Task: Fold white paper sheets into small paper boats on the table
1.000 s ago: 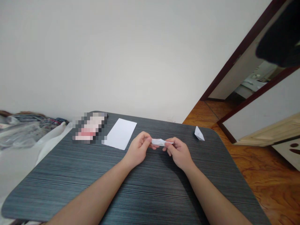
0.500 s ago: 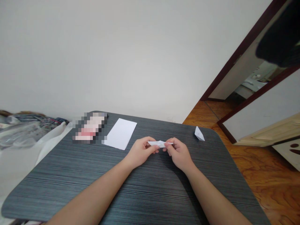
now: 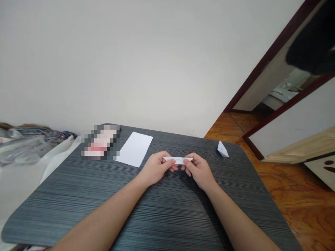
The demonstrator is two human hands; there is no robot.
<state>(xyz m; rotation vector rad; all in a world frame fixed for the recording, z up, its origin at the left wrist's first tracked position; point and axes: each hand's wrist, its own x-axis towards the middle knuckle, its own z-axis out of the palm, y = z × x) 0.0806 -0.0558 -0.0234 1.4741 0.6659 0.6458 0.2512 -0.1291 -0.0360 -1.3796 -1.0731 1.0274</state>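
A small folded white paper boat (image 3: 179, 160) is held level above the dark table, stretched between my two hands. My left hand (image 3: 157, 168) pinches its left end, thumb on the near side and fingers behind. At the other end, my right hand (image 3: 198, 169) grips it the same way. Both pointed tips of the paper stick out past the thumbs. The fingers behind the paper are partly hidden. To the right, near the table's far corner, lies another folded white paper boat (image 3: 222, 149), touched by neither hand.
A flat stack of white paper (image 3: 135, 149) lies on the dark wood-grain table (image 3: 167, 212), left of my hands. Beyond it is a pixelated phone-like object (image 3: 101, 141). A wall (image 3: 157, 69) rises behind the table. Cloth and plastic bags (image 3: 39, 150) sit at the left.
The paper boat between my hands now looks flatter, its middle peak lowered and its edge straighter. Both hands keep nearly the same place. Everything else stays put.
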